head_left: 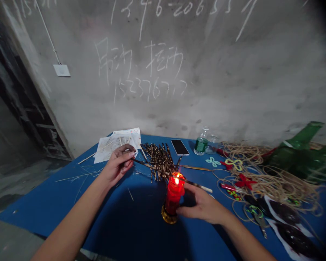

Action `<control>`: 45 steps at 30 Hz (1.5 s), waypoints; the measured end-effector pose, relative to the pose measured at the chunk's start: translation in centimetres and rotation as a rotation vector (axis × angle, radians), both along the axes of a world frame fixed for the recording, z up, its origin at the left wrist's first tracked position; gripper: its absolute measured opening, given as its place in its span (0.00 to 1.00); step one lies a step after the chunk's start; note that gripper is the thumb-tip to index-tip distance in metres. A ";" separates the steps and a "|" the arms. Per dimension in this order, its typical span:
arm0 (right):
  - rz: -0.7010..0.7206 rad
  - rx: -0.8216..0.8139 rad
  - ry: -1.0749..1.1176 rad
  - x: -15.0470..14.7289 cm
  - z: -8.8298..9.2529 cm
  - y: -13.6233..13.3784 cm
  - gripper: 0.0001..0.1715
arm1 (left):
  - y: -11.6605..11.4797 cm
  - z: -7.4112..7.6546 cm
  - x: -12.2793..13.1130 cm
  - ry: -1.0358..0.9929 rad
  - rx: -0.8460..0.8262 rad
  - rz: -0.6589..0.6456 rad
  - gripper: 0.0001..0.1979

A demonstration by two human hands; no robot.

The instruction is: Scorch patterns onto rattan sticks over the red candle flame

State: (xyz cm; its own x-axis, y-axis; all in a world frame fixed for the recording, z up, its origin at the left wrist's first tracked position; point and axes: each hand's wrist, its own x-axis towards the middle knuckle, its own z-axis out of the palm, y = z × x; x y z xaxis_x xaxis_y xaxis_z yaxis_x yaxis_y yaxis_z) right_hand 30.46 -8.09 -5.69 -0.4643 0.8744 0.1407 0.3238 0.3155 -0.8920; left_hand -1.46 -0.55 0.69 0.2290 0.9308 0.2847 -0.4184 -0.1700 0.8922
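Note:
My left hand (121,161) pinches the dark end of a thin stick (198,185) with scorched bands. The stick slants across the flame of a lit red candle (174,197), and its pale end shows past the candle on the right. Around the candle's right side curls my right hand (201,204), thumb low and fingers partly hidden behind it. The candle tilts slightly and has a gold base. Just behind lies a heap of sticks (159,159) with similar dark bands.
Papers (104,148) with pale sticks lie at the back left of the blue table (57,203). A phone (179,147), a plastic bottle (201,143) and a glass jar (213,143) stand along the back. Tangled twine (282,185), pliers (259,219) and green bottles (296,152) crowd the right.

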 end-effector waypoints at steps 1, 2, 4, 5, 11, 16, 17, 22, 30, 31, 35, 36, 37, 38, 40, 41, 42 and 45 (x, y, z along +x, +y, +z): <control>-0.006 0.009 -0.020 -0.1 0.3 -0.1 0.39 | 0.0 0.0 0.0 0.003 0.000 0.000 0.15; -0.006 0.013 -0.034 -0.2 0.6 -0.1 0.38 | 0.0 0.1 0.1 0.006 0.000 0.001 0.16; 0.007 0.017 -0.040 -0.5 0.8 -0.3 0.35 | 0.0 0.1 0.1 0.011 -0.002 0.003 0.16; 0.015 0.020 -0.036 -0.6 0.9 -0.3 0.34 | 0.0 0.1 0.1 0.012 -0.004 0.006 0.16; 0.032 0.016 -0.022 -1.3 0.8 -0.4 0.27 | -0.1 0.0 0.1 0.016 -0.003 0.000 0.17; 0.049 0.058 -0.028 -1.5 1.1 -0.6 0.27 | -0.2 0.2 0.4 0.018 -0.008 -0.008 0.16; 0.054 0.074 -0.038 -1.6 1.2 -0.7 0.27 | -0.2 0.2 0.4 0.016 -0.008 -0.013 0.16; 0.082 0.098 -0.080 -1.6 1.2 -0.8 0.31 | -0.2 0.2 0.4 0.005 -0.006 -0.020 0.14; 0.046 0.135 -0.118 -1.8 0.8 -0.8 0.32 | -0.2 0.1 0.4 0.017 -0.002 -0.014 0.15; 0.040 0.139 -0.116 -1.8 0.8 -0.8 0.32 | -0.2 0.1 0.4 0.015 -0.006 -0.010 0.15; 0.056 0.124 -0.087 -2.0 0.7 -0.9 0.26 | -0.2 0.2 0.5 0.007 -0.012 -0.011 0.15; 0.058 0.122 -0.081 -2.1 0.7 -0.9 0.25 | -0.2 0.2 0.5 0.004 -0.011 -0.013 0.15; 0.057 0.121 -0.074 -2.1 0.8 -0.9 0.25 | -0.2 0.2 0.5 0.003 -0.009 -0.015 0.15; 0.053 0.123 -0.065 -2.1 0.8 -0.9 0.26 | -0.2 0.2 0.4 0.004 -0.009 -0.017 0.15; 0.045 0.129 -0.057 -2.1 0.9 -0.9 0.28 | -0.2 0.0 0.5 0.009 -0.011 -0.016 0.15; 0.043 0.131 -0.058 -2.1 0.9 -1.0 0.29 | -0.2 0.0 0.5 0.012 -0.012 -0.018 0.15; 0.041 0.132 -0.065 -2.1 1.0 -1.0 0.28 | -0.2 -0.1 0.5 0.014 -0.011 -0.020 0.15; 0.031 0.145 -0.095 -2.1 0.9 -1.0 0.23 | -0.3 -0.1 0.6 0.019 -0.009 -0.024 0.16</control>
State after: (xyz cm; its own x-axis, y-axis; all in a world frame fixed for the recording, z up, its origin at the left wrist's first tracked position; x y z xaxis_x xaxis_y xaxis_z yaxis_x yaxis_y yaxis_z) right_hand 28.39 -9.06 -4.78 -0.5078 0.8333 0.2184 0.3923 0.4494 -0.8026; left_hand -0.87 -0.88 0.62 0.2568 0.9275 0.2715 -0.4057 -0.1515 0.9014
